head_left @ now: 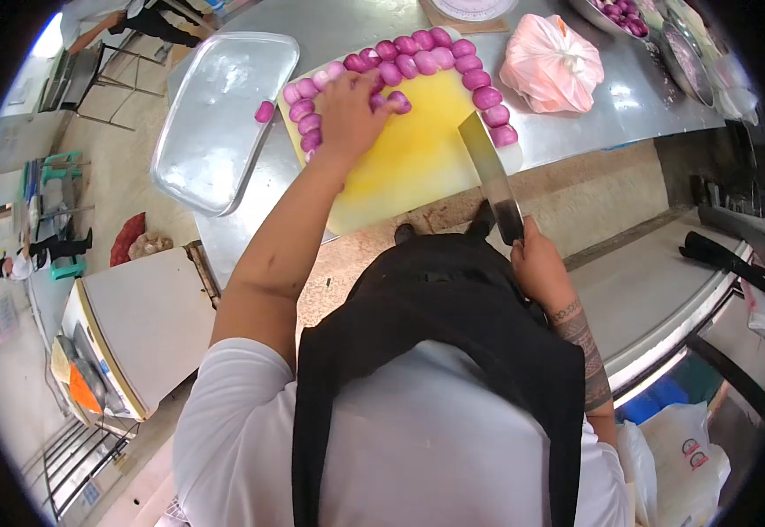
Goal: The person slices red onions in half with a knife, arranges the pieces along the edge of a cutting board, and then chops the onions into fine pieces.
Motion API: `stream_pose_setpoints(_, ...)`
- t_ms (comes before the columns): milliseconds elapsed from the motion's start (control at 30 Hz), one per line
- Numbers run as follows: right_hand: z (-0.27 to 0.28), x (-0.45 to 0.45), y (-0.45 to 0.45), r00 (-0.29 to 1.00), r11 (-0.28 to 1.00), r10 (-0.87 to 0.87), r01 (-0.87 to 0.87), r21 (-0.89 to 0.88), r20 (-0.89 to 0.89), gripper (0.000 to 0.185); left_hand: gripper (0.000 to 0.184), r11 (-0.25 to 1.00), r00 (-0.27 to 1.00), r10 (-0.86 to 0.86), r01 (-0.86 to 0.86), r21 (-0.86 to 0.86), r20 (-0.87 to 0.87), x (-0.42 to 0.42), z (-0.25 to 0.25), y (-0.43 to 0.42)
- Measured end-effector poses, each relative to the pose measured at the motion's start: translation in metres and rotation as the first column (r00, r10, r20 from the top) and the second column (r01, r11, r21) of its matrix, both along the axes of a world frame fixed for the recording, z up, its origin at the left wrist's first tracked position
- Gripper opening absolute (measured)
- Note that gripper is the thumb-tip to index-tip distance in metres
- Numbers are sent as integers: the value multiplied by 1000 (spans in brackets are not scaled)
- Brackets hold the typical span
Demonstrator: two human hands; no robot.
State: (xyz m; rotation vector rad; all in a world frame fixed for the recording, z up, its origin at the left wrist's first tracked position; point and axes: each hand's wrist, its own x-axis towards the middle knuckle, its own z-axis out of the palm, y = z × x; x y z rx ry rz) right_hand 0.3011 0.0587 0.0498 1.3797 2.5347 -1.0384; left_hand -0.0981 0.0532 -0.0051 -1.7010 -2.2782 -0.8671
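Observation:
On the yellow-stained cutting board (426, 145), peeled red onions (424, 61) line the far edge and both sides in rows. My left hand (352, 114) reaches over the row at the upper left, its fingers and thumb closed around a red onion (397, 103). Part of that onion is hidden by the fingers. My right hand (541, 263) grips the dark handle of a broad-bladed kitchen knife (488, 167). Its blade points away from me, with the tip over the board's right side.
A metal tray (216, 132) lies left of the board, with one onion piece (264, 111) at its right edge. To the right sit a tied pink plastic bag (554, 66) and a bowl of onions (620, 16). Other people stand in the background at left.

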Motion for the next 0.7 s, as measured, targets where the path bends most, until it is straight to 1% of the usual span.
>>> stream_pose_setpoints(33,2,-1,1,1000,1000,-2,2,1,4,37,45,998,999,26,-25,62,-21,-16,5,-5)
stream_pose_setpoints(67,3,-2,1,1000,1000,-2,2,1,7,37,47,977,972,210,-205,56,-105,-44,-2,-10)
stream_pose_setpoints(100,3,-2,0,1000,1000,-8,8,4,20,36,49,923,903,385,-380,65,-191,-77,-9,-18)
stream_pose_setpoints(133,4,-2,-1,999,1000,-14,13,7,32,36,49,852,849,504,-519,-69,-160,-99,-1,-28)
stream_pose_setpoints(167,3,-3,-1,999,1000,-20,19,12,44,35,49,747,774,617,-633,-202,-144,-121,9,-38)
stream_pose_setpoints(200,2,-4,1,999,1000,-8,7,7,51,35,51,784,838,544,-526,-329,-43,-155,0,-51)
stream_pose_setpoints(233,1,-4,4,998,1000,2,-2,5,60,35,52,808,880,469,-395,-437,73,-196,-25,-66)
stream_pose_setpoints(267,2,-5,5,997,1000,8,-9,3,73,35,53,817,897,394,-243,-523,200,-219,-37,-75)
stream_pose_setpoints(367,5,-4,8,998,999,38,-40,23,52,36,47,846,837,449,-286,-449,313,-207,-28,-93)
stream_pose_setpoints(400,5,-3,8,998,999,41,-41,16,49,36,44,879,772,456,-312,-361,443,-195,-24,-93)
stream_pose_setpoints(467,2,-2,10,998,999,48,-49,3,43,36,39,899,608,410,-395,-189,680,-160,-2,-91)
stream_pose_setpoints(500,-1,-2,10,998,999,46,-46,6,52,36,42,917,733,389,-364,-162,559,-120,20,-87)
stream_pose_setpoints(533,-4,-2,10,997,999,45,-46,11,62,36,44,968,791,248,-220,-117,560,-99,17,-85)
stream_pose_setpoints(567,-4,-2,11,996,999,46,-47,16,72,36,43,971,785,231,-144,-193,574,-62,21,-79)
stream_pose_setpoints(600,-2,-3,11,997,998,50,-52,24,59,36,41,988,880,147,-110,-108,452,-9,28,-73)
stream_pose_setpoints(633,2,-5,10,997,998,55,-56,29,46,35,43,997,933,-29,51,-54,359,18,12,-69)
stream_pose_setpoints(700,9,-9,4,998,997,61,-62,42,13,34,45,963,928,-156,219,-156,338,70,4,-65)
